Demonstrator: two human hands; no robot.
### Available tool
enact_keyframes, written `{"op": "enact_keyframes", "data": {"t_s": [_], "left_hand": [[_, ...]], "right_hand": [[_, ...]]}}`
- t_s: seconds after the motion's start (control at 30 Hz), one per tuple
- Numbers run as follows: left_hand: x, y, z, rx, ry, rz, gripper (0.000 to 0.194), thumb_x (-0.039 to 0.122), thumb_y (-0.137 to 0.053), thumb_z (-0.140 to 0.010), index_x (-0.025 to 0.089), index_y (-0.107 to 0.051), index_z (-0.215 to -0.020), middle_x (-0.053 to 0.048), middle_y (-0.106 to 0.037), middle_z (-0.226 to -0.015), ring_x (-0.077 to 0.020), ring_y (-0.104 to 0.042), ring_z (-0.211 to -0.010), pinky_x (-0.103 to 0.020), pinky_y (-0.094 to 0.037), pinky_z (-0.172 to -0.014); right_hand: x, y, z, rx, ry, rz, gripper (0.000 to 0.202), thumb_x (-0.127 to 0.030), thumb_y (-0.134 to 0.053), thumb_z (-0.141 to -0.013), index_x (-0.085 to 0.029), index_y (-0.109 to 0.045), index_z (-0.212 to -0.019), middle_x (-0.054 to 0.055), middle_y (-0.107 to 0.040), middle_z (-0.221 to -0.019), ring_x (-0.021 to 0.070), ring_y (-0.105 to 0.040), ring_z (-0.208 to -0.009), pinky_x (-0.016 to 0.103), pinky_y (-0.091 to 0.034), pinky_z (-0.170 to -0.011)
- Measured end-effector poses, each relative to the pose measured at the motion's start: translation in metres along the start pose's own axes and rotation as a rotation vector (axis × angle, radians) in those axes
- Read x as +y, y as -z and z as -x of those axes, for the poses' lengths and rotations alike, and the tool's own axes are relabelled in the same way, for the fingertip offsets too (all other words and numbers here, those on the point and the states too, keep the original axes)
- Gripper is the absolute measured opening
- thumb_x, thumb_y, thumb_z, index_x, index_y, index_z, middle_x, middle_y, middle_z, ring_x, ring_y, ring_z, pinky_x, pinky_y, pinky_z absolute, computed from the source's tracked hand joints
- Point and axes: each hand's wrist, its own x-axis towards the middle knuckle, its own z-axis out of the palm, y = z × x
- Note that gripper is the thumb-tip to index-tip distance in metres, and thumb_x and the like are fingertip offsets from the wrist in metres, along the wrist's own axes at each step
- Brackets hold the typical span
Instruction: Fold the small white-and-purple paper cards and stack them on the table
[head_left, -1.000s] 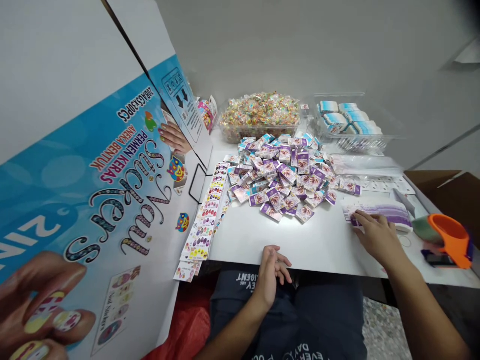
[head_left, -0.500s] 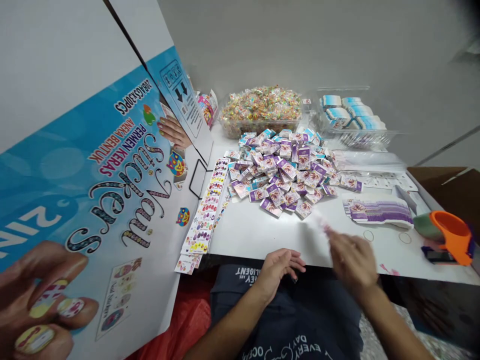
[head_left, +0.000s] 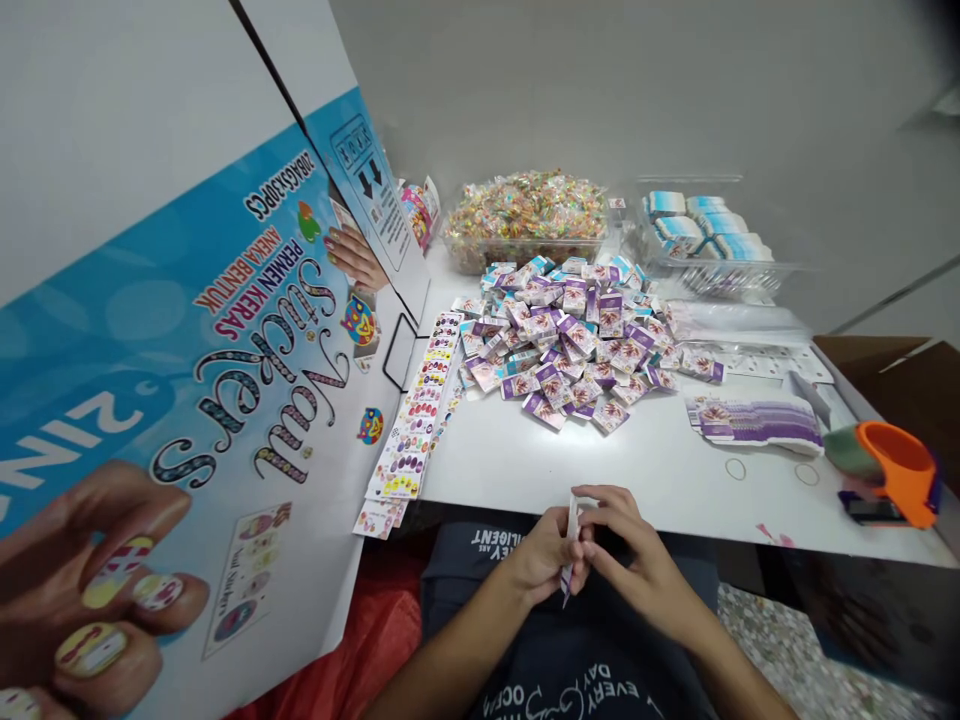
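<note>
Over my lap, just in front of the table edge, a small flat white-and-purple carton (head_left: 572,522) stands on edge between my hands. My left hand (head_left: 538,562) grips it from the left, thumb and fingers closed on it. From the right, my right hand (head_left: 636,558) has its bent fingertips on the upper part and side of the same carton. Beyond them lies a heap of small purple and blue printed boxes (head_left: 574,340). A stack of flat purple cartons (head_left: 754,422) rests on the table to the right.
Wrapped candies fill a clear tub (head_left: 480,252) at the back; another clear tray (head_left: 784,268) holds blue-white cartons. Sticker sheets (head_left: 412,430) lie left, beside a large printed box (head_left: 300,540). An orange tape dispenser (head_left: 896,460), rubber bands and a cardboard box (head_left: 862,350) are right.
My right hand has come left from the table with the blurred carton to meet my left hand over my lap. My left hand, open before, now grips the carton.
</note>
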Motion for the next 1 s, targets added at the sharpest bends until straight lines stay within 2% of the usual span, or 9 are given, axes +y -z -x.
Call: {"op": "enact_keyframes", "data": {"t_s": [0.1, 0.23, 0.33, 0.4, 0.57, 0.7, 0.8, 0.9, 1.0], "left_hand": [[-0.001, 0.004, 0.005, -0.091, 0.069, 0.009, 0.062, 0.069, -0.087, -0.056, 0.017, -0.055, -0.065, 0.005, -0.051, -0.039, -0.0082, -0.041, -0.024, -0.019, -0.027, -0.027], [-0.003, 0.008, 0.012, -0.16, 0.206, 0.074, 0.071, 0.088, -0.064, -0.065, 0.018, -0.054, -0.064, 0.008, -0.04, -0.036, -0.0043, -0.028, -0.022, -0.019, -0.021, -0.028], [-0.004, 0.002, 0.012, -0.049, 0.212, -0.021, 0.088, 0.098, -0.042, -0.067, 0.012, -0.063, -0.066, -0.003, -0.056, -0.048, -0.0085, -0.047, -0.034, -0.021, -0.035, -0.038], [-0.003, -0.006, 0.012, 0.069, 0.162, -0.085, 0.091, 0.096, -0.04, -0.073, 0.009, -0.068, -0.074, -0.01, -0.067, -0.061, -0.0157, -0.062, -0.049, -0.026, -0.047, -0.052], [0.008, -0.021, 0.017, 0.242, 0.122, -0.059, 0.051, 0.062, -0.059, -0.087, 0.012, -0.068, -0.093, -0.01, -0.072, -0.073, -0.0243, -0.071, -0.07, -0.037, -0.055, -0.074], [0.013, -0.02, 0.016, 0.31, 0.196, -0.001, 0.046, 0.055, -0.047, -0.083, 0.014, -0.064, -0.074, -0.008, -0.064, -0.056, -0.0203, -0.062, -0.049, -0.032, -0.052, -0.054], [0.011, -0.018, 0.012, 0.439, 0.171, 0.013, 0.043, 0.055, -0.043, -0.076, 0.016, -0.059, -0.065, -0.004, -0.056, -0.046, -0.0175, -0.053, -0.038, -0.028, -0.043, -0.042], [0.005, -0.016, 0.009, 0.5, 0.157, -0.021, 0.042, 0.054, -0.045, -0.073, 0.016, -0.058, -0.06, -0.005, -0.054, -0.042, -0.0175, -0.051, -0.035, -0.027, -0.039, -0.039], [0.0, -0.018, 0.008, 0.55, 0.134, -0.026, 0.043, 0.056, -0.051, -0.075, 0.015, -0.058, -0.062, -0.003, -0.054, -0.042, -0.0168, -0.052, -0.035, -0.026, -0.039, -0.038]], "right_hand": [[-0.002, 0.005, -0.013, -0.219, -0.069, -0.192, 0.014, -0.033, -0.057, -0.1, -0.025, -0.069, -0.101, 0.009, -0.056, -0.142, 0.0248, -0.05, -0.133, 0.044, -0.044, -0.111], [-0.005, 0.003, -0.026, -0.339, -0.047, -0.272, 0.02, -0.034, -0.052, -0.102, -0.023, -0.069, -0.098, 0.009, -0.062, -0.132, 0.0234, -0.055, -0.125, 0.042, -0.044, -0.109], [-0.006, 0.006, -0.034, -0.356, -0.003, -0.232, 0.023, -0.031, -0.047, -0.103, -0.02, -0.066, -0.095, 0.01, -0.065, -0.121, 0.0219, -0.06, -0.113, 0.039, -0.049, -0.101], [-0.007, 0.009, -0.036, -0.331, 0.03, -0.109, 0.023, -0.027, -0.044, -0.103, -0.02, -0.064, -0.097, 0.01, -0.064, -0.12, 0.0214, -0.06, -0.109, 0.038, -0.051, -0.098], [-0.007, 0.006, -0.033, -0.249, 0.092, 0.211, 0.018, -0.018, -0.046, -0.099, -0.02, -0.064, -0.095, 0.012, -0.064, -0.118, 0.0251, -0.058, -0.105, 0.044, -0.05, -0.093], [0.014, -0.01, -0.024, -0.093, -0.009, -0.019, 0.012, -0.028, -0.055, -0.099, -0.021, -0.065, -0.1, 0.013, -0.063, -0.127, 0.025, -0.059, -0.116, 0.043, -0.05, -0.099], [0.028, -0.016, -0.018, -0.113, -0.068, -0.27, 0.016, -0.033, -0.064, -0.096, -0.024, -0.07, -0.107, 0.011, -0.064, -0.13, 0.0237, -0.06, -0.122, 0.041, -0.05, -0.103], [0.026, -0.017, -0.015, -0.149, -0.115, -0.293, 0.015, -0.036, -0.066, -0.095, -0.024, -0.073, -0.1, 0.011, -0.062, -0.136, 0.0255, -0.056, -0.129, 0.044, -0.045, -0.109], [0.019, -0.02, -0.014, -0.137, -0.112, -0.228, 0.024, -0.037, -0.061, -0.097, -0.021, -0.072, -0.084, 0.012, -0.066, -0.127, 0.0246, -0.061, -0.118, 0.04, -0.05, -0.101]]}}
